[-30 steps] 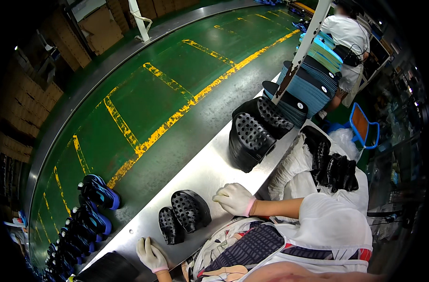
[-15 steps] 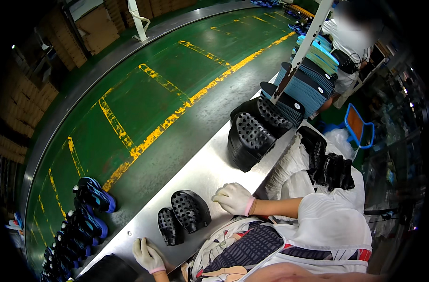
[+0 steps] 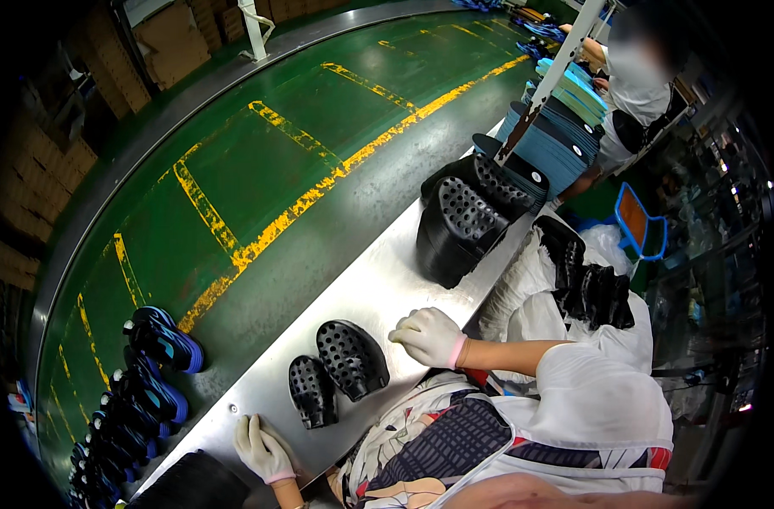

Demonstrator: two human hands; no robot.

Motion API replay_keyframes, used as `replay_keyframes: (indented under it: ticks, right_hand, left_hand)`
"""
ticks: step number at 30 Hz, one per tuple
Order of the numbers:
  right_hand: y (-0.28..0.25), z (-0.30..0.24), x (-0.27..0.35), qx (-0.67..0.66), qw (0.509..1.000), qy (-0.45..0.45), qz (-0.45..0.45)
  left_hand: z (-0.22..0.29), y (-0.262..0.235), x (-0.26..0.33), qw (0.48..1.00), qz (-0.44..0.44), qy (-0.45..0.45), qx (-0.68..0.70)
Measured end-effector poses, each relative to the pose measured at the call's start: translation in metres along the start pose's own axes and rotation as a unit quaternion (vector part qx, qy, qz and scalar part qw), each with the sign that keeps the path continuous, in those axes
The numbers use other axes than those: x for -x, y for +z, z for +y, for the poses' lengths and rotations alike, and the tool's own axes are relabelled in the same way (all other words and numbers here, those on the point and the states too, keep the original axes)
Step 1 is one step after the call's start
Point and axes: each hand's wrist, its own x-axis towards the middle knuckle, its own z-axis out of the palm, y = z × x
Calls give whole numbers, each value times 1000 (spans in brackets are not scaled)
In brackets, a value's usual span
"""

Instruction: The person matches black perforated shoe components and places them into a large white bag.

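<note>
Two black plastic toe-shaped shoe forms, a smaller one (image 3: 311,392) and a larger one (image 3: 351,358), lie side by side on the metal bench (image 3: 366,284), their tops dotted with holes. My left hand (image 3: 264,450), in a white glove, rests at the bench's near left part, fingers stretched out and holding nothing. Right of the forms, my gloved right hand (image 3: 429,337) rests on the bench, fingers loosely curled in with nothing visible in them. Neither hand touches the forms. Farther along stand nested stacks of similar black forms (image 3: 463,229).
Blue-grey insoles (image 3: 550,151) are stacked beyond the forms, beside a rusty white post (image 3: 544,89). Blue and black shoes (image 3: 154,386) line up at left. White bags with black pieces (image 3: 595,301) stand at right, near a blue-framed chair (image 3: 640,222). Another person (image 3: 646,89) is at the far end.
The view has shifted slightly. Both hands stay on the bench in nearly the same pose, and the two forms lie as before. The person at the far end has moved an arm out.
</note>
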Motion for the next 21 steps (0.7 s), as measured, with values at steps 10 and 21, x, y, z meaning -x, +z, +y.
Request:
replay_keyframes:
  ticks: [10,21]
  right_hand:
    - [3,5,4,21,1000,4,7]
    - [3,9,5,22,1000,10,14]
  left_hand:
    - [2,5,0,1000,-2,-5,13]
    - [8,7,-4,1000,-1,-7,15]
